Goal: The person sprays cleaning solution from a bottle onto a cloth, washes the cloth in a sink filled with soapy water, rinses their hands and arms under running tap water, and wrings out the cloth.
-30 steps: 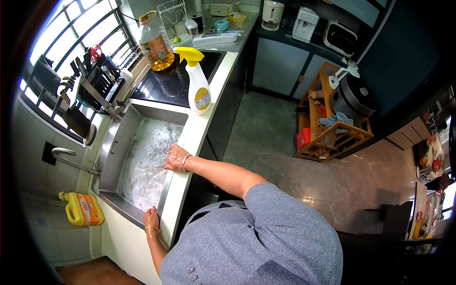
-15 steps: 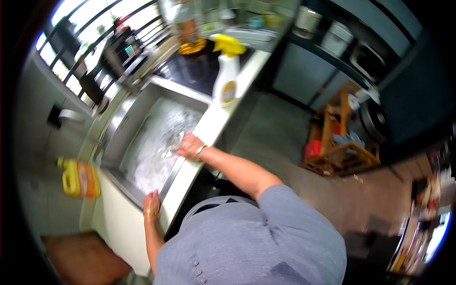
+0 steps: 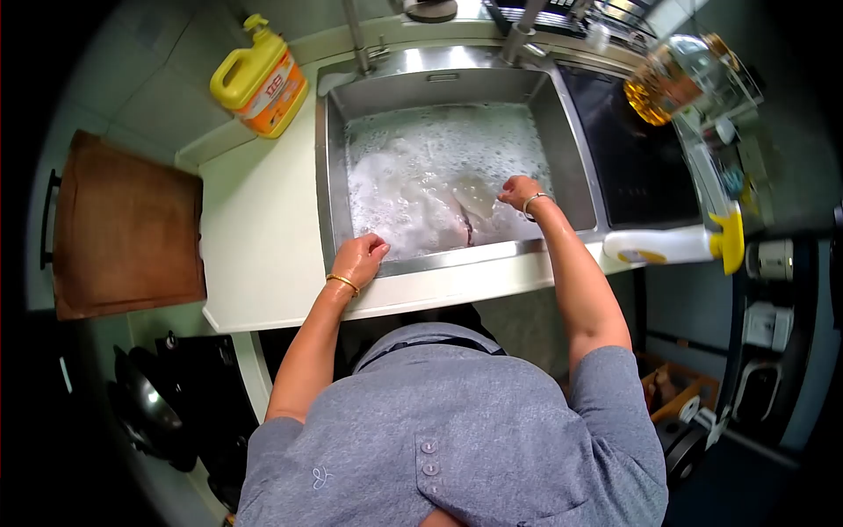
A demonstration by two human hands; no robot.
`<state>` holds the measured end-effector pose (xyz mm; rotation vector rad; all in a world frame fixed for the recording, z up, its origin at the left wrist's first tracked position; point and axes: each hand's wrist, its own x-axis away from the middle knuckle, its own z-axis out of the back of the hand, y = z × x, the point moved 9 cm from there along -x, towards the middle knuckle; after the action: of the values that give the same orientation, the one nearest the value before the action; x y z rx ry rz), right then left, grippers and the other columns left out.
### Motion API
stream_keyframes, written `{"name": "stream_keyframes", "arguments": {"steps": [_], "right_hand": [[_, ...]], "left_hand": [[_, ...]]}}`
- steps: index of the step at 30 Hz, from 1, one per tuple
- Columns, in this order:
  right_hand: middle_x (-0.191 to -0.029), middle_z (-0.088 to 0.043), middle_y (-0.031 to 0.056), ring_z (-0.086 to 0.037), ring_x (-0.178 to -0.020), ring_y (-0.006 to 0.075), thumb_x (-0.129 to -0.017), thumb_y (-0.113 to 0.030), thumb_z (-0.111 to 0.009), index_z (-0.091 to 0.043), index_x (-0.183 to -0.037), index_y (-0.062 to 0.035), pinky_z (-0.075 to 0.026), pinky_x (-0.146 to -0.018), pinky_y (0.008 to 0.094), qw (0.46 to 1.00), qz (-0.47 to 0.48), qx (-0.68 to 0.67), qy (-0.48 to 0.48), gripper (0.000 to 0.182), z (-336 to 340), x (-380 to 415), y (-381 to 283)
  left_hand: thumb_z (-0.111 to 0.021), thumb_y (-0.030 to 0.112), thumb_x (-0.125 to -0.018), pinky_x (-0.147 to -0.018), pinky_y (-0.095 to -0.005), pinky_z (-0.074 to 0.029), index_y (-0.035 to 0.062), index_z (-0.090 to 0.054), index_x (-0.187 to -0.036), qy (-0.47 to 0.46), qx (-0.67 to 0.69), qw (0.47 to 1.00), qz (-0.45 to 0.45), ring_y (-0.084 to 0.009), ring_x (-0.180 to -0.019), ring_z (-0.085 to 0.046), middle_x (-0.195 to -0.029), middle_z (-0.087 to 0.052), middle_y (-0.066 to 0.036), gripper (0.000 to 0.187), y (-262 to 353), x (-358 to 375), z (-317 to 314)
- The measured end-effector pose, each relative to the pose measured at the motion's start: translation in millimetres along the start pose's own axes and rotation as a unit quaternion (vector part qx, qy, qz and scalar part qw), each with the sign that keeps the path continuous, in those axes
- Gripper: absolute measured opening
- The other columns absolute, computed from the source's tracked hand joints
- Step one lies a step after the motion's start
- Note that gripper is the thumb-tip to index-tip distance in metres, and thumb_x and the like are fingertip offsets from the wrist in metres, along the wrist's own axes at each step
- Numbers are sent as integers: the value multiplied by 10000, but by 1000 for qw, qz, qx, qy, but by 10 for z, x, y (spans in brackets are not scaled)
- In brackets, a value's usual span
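Observation:
A steel sink (image 3: 575, 167) holds cloudy, soapy water (image 3: 413, 140) with foam along its left and front sides. My left hand (image 3: 360, 257), with a gold bracelet on its wrist, is at the front left rim, its fingers curled together and nothing showing in them. Over the right part of the water is my right hand (image 3: 521, 191), wearing a silver bangle. Its fingers are bent together and point down; I cannot tell what they hold. Close to these fingertips, a pale shape with a dark strip (image 3: 466, 226) shows partly under the suds.
A yellow jug (image 3: 263, 83) stands on the white counter (image 3: 259, 220) at the left, beyond a brown board (image 3: 132, 233). Right of the sink are a black cooktop (image 3: 628, 162), an oil bottle (image 3: 672, 79) and a spray bottle (image 3: 663, 246). A faucet (image 3: 520, 39) rises behind the basin.
The view has swung round, so the sink now lies straight ahead. My right hand has moved from near the front rim to farther over the water. My left hand stays at the rim.

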<state>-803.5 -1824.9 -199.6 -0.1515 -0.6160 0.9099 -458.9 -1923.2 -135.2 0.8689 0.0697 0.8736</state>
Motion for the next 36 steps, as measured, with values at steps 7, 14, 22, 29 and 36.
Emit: {"name": "stream_keyframes", "arguments": {"steps": [7, 14, 22, 29, 36], "right_hand": [[-1167, -569, 231, -548, -1100, 338, -610, -456, -774, -585, -1111, 33, -457, -899, 398, 984, 13, 65, -164, 725, -952, -672, -333], [-979, -648, 176, -629, -879, 292, -608, -373, -760, -623, -1025, 18, -493, -754, 364, 972, 51, -7, -231, 588, -1401, -967, -452], [-834, -610, 86, -612, -728, 200, -706, -114, -702, -554, -1031, -29, -504, -605, 329, 899, -54, -368, -230, 368, -1254, -1109, -446], [-925, -603, 91, -614, -780, 213, -792, -35, -637, -502, -1004, -41, -543, -658, 391, 722, -85, -662, -182, 251, -380, -609, -1436], [-886, -568, 53, -572, -776, 156, -779, -64, -640, -480, -969, -59, -498, -708, 303, 622, 125, -759, -147, 248, 560, -96, -2066]], "left_hand": [[-611, 266, -821, -701, -321, -480, 50, -655, -917, 20, 51, 997, 58, -233, -756, -630, -827, -667, -114, 241, 9, -27, -28], [-591, 328, -833, -696, -320, -476, 127, -667, -913, 17, -10, 992, 127, -225, -768, -629, -812, -663, -64, 230, 57, -5, -42], [-526, 304, -920, -849, -345, -482, 39, -568, -1095, -85, 433, 874, 204, -184, -959, -602, -1000, -632, -86, 320, 55, -275, -266], [-596, 520, -814, -959, -558, -387, 10, -418, -1239, -61, 785, 520, 333, -365, -1148, -467, -1224, -475, -212, 687, -68, -718, -1299], [-532, 650, -771, -990, -544, -337, 65, -365, -1323, 15, 875, 480, 65, -358, -1152, -447, -1244, -479, -142, 822, -66, -1426, -975]]}}
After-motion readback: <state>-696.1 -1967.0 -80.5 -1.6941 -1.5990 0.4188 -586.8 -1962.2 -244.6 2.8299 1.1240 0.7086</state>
